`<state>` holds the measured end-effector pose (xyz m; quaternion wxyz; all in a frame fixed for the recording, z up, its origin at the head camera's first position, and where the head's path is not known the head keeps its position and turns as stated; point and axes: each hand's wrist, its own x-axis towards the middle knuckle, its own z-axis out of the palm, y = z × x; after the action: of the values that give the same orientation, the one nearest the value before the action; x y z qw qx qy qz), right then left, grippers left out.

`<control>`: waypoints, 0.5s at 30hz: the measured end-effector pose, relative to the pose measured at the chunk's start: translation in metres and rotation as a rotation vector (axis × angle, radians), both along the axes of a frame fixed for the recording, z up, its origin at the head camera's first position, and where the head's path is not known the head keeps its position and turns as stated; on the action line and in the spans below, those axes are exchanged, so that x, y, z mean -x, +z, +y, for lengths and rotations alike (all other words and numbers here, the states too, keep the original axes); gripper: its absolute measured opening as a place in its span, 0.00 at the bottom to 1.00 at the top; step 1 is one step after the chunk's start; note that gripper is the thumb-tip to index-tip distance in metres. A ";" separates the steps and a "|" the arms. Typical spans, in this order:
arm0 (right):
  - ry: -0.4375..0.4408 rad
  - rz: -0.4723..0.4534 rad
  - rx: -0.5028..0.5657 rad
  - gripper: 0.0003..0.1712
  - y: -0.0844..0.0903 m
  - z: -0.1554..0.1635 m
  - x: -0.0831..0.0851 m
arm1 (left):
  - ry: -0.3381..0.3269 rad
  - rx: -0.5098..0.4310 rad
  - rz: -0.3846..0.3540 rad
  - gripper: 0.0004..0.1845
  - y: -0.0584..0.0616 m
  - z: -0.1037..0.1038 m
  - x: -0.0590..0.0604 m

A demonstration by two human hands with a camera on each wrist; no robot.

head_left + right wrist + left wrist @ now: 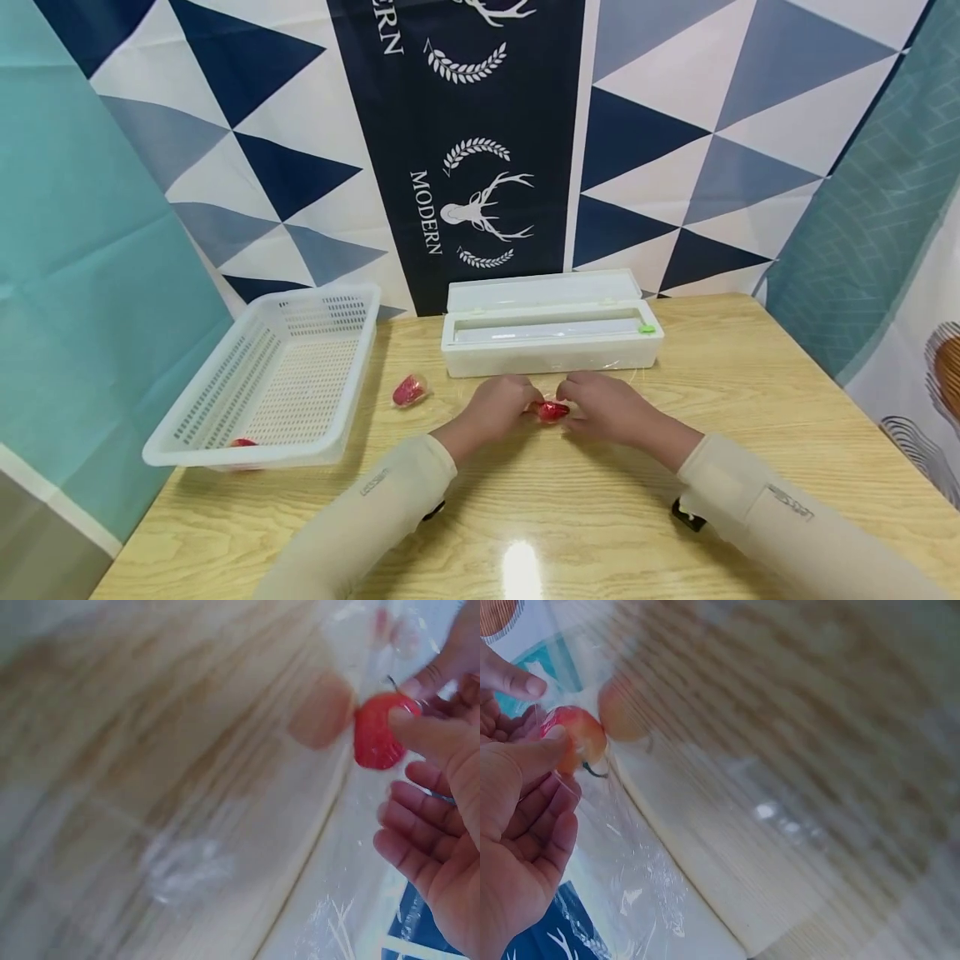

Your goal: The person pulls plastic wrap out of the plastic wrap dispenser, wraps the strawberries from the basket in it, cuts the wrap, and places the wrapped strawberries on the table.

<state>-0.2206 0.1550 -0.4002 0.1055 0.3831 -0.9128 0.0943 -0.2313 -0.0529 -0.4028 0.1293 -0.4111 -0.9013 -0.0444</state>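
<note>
A small red-and-yellow apple [581, 739] with a dark stem sits between the two hands, just in front of a white box. Clear cling film [641, 877] lies about it and spreads toward the box, with shiny creases. My left hand [501, 407] pinches the apple from the left, its thumb on the skin side facing the left wrist camera. From the right, my right hand [606, 408] pinches it too, thumb laid over the red side [379, 731], other fingers loosely bent below. In the head view the fingers partly hide the apple.
Behind the hands stands the white cling film box [551, 358], lid raised, a roll inside and a green slider at its right end. A film-wrapped red piece [410, 390] lies left of the hands. Further left is a white basket [300, 454] with something red [243, 442] in its near corner.
</note>
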 end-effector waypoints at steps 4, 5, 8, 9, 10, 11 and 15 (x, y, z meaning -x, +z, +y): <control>0.028 -0.023 0.018 0.17 0.003 0.001 -0.012 | -0.017 -0.051 -0.129 0.09 0.002 -0.004 -0.006; 0.050 -0.017 0.021 0.17 0.003 0.001 -0.015 | -0.025 -0.064 -0.162 0.09 0.003 -0.004 -0.008; 0.097 -0.004 0.042 0.15 0.000 -0.001 -0.021 | -0.045 -0.087 -0.252 0.09 0.006 -0.004 -0.013; 0.105 -0.004 0.047 0.14 -0.001 -0.002 -0.022 | -0.050 -0.090 -0.280 0.09 0.007 -0.004 -0.015; 0.110 -0.010 0.056 0.13 -0.002 -0.002 -0.023 | -0.052 -0.093 -0.308 0.08 0.009 -0.004 -0.016; 0.116 -0.017 0.067 0.12 -0.003 -0.002 -0.023 | -0.051 -0.094 -0.336 0.07 0.009 -0.004 -0.016; 0.138 -0.087 0.092 0.09 -0.003 -0.002 -0.022 | -0.041 -0.084 -0.419 0.07 0.010 -0.004 -0.017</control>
<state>-0.1988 0.1535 -0.4030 0.0766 0.4355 -0.8826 0.1598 -0.2147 -0.0568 -0.3929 -0.0450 -0.4054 -0.8972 -0.1691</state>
